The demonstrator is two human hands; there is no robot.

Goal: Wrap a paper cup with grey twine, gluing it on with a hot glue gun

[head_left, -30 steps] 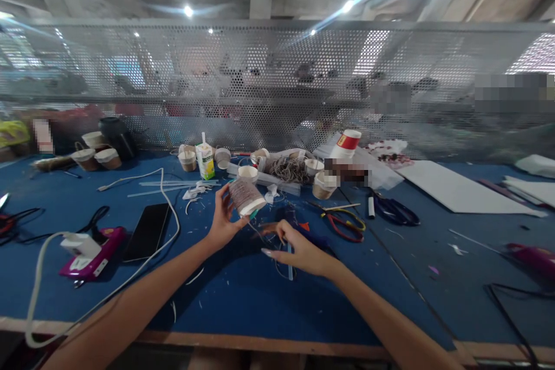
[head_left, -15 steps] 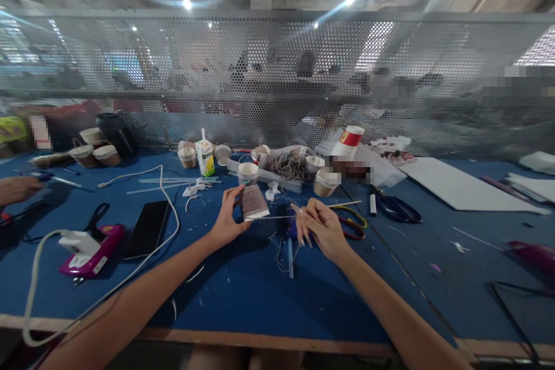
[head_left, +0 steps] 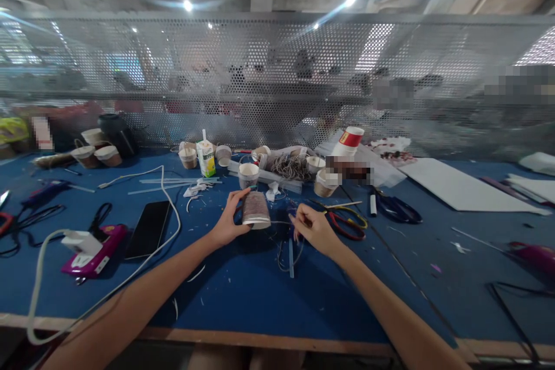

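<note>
My left hand [head_left: 228,222] is closed round a paper cup [head_left: 256,207] that has brownish cord wound about its side. The cup is tilted, with its white rim low and facing me. From the rim a thin cord [head_left: 281,222] runs right to my right hand [head_left: 318,231], whose fingers are pinched on it. Below that hand a loose loop of the cord and a clear glue stick [head_left: 291,260] lie on the blue table [head_left: 243,300]. A dark blue object behind my right fingers is mostly hidden.
Scissors with red and yellow handles [head_left: 347,224] lie right of my right hand. Behind are a cup [head_left: 248,176], a cord tangle [head_left: 291,167] and a drink carton [head_left: 207,159]. Leftward are a phone [head_left: 148,228], a purple power strip [head_left: 95,251] and a blue glue gun [head_left: 45,192].
The cup has turned in my left hand, showing more of its rim. My right fingers have curled in tighter on the cord. Another person's hand at far left has gone from view.
</note>
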